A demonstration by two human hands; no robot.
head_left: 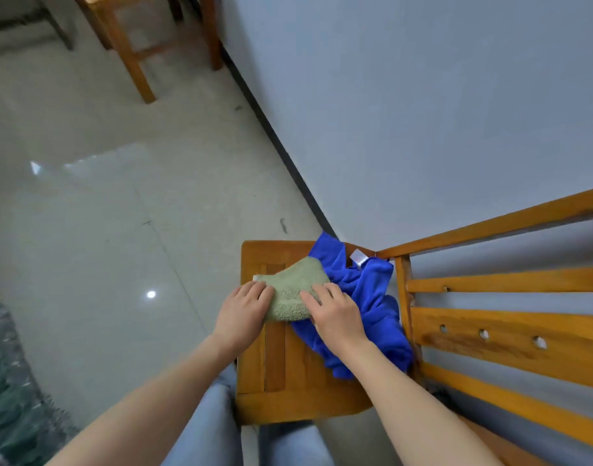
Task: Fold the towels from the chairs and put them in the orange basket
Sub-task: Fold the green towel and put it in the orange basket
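A small green towel (pixel 293 290), folded into a compact shape, lies on the seat of a wooden chair (pixel 271 391). My left hand (pixel 243 312) holds its left edge with the fingers curled over it. My right hand (pixel 335 314) grips its right edge, fingers on top of the fabric. A crumpled blue towel (pixel 372 304) with a white label lies on the seat to the right, partly under the green one and my right hand. The orange basket is out of view.
The chair's slatted wooden back (pixel 510 317) stands to the right, against a grey wall (pixel 422 112). A second wooden chair or stool (pixel 137 52) stands at the far end of the glossy tiled floor. My jeans-clad legs are below the seat.
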